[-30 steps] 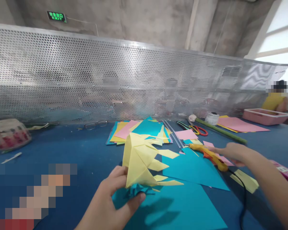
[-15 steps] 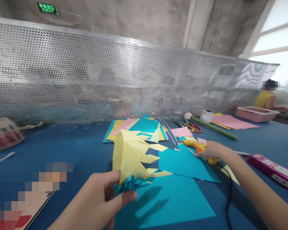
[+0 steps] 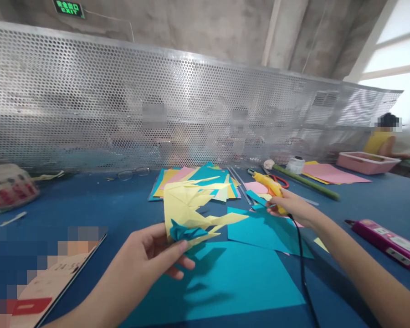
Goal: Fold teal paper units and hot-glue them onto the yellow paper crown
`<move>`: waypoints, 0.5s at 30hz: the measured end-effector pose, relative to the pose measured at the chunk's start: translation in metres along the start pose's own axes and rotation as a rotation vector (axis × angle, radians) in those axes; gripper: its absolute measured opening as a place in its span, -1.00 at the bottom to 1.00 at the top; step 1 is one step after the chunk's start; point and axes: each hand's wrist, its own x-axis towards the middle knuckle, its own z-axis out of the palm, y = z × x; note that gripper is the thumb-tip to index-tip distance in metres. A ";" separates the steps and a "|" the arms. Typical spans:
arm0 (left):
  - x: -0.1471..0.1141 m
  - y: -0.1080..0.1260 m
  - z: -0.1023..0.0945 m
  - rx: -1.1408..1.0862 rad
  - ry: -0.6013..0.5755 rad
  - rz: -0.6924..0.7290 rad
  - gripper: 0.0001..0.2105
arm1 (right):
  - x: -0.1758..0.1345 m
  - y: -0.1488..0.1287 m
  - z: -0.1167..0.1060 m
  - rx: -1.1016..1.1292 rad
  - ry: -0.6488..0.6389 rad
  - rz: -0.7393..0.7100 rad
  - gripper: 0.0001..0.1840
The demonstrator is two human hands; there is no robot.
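Note:
My left hand (image 3: 146, 259) pinches a pale yellow paper crown (image 3: 179, 202) with long pointed tips that lean to the right. A small crumpled teal paper piece (image 3: 187, 233) lies against the crown's lower side, by my thumb. To the right, my right hand (image 3: 289, 207) grips a yellow glue gun (image 3: 266, 182), its black cord running down toward the front edge. The gun's nozzle points up and left, apart from the crown. Large teal sheets (image 3: 222, 278) lie flat below both hands.
Behind the crown is a stack of coloured paper (image 3: 157, 189). Red-handled scissors (image 3: 283, 182), a green stem (image 3: 307, 183) and a white spool (image 3: 295, 165) lie beyond my right hand. A purple tool (image 3: 389, 239) is at right, a pink basin (image 3: 365, 164) farther back. A perforated metal screen (image 3: 191, 105) borders the table.
My right hand has raised the glue gun, its nozzle now pointing more upward. My left hand has turned the crown, and the teal piece shows more plainly on its side.

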 end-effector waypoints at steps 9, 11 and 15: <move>-0.001 0.001 0.004 -0.116 0.231 -0.021 -0.82 | -0.032 -0.023 0.021 0.314 -0.187 -0.376 -0.43; 0.000 -0.001 0.003 -0.054 0.284 -0.001 -0.80 | -0.040 -0.028 0.031 0.364 -0.187 -0.442 -0.42; 0.002 -0.002 0.002 0.010 0.374 0.092 -0.81 | -0.053 -0.027 0.059 0.410 -0.134 -0.539 -0.56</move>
